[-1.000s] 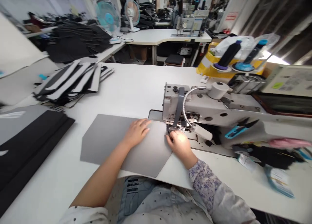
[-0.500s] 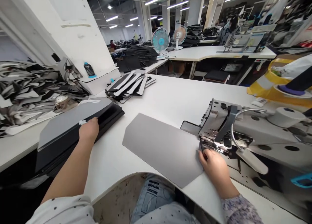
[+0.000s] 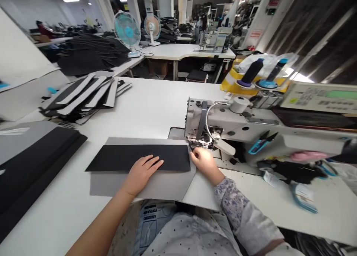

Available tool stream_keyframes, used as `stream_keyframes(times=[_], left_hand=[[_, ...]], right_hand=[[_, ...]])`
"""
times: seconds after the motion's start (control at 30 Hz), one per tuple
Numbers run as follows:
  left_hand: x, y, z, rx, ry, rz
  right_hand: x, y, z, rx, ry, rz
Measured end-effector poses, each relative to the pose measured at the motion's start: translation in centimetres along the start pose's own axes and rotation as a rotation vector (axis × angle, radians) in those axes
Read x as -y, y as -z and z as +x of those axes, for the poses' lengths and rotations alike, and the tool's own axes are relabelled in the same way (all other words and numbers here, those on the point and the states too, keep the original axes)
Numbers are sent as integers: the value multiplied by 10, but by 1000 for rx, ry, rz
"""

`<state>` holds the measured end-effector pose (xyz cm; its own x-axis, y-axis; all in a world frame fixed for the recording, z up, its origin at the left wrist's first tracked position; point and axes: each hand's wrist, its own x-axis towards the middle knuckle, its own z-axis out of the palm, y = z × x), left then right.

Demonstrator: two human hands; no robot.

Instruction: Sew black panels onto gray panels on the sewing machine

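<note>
The left hand is lying palm-down on the black panel, its fingers being spread and pinching nothing. The black panel is resting on the grey panel, which is showing along both long sides; the black panel's left corner is projecting past the grey edge. Both panels are lying on the table, their right ends being close beside the needle area of the machine. The right hand is resting at that end with its fingers curled; whether they are pinching anything, the inspector is unable to tell. Behind the machine, the yellow bag is holding white plastic, which is bulging from its mouth; anything deeper is remaining hidden. Two thread cones, one purple-based and one blue-based, are standing in front of the bag. Blue snips are showing against the machine's body. On the left, a stack of grey and black panels is lying well apart from the grey panel, and a pile of pale and dark strips is sitting behind that stack.
</note>
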<state>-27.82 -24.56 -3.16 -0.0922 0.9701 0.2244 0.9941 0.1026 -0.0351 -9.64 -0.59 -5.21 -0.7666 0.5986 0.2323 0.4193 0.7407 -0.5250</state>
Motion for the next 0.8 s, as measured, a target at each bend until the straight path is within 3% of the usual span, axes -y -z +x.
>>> stream_keyframes(times=[0.17,0.43,0.67,0.8], left_hand=[[-15,0,30,75,-32,-38],[-18,-4,17,39,-77,-2],[-62,-19,83,136,72,16],[-76,-23,98,194,128,-53]], right_hand=[[3,4,4,22,13,-78],[8,10,7,96,34,-231],[17,13,8,180,101,-380],[15,14,10,181,126,-398]])
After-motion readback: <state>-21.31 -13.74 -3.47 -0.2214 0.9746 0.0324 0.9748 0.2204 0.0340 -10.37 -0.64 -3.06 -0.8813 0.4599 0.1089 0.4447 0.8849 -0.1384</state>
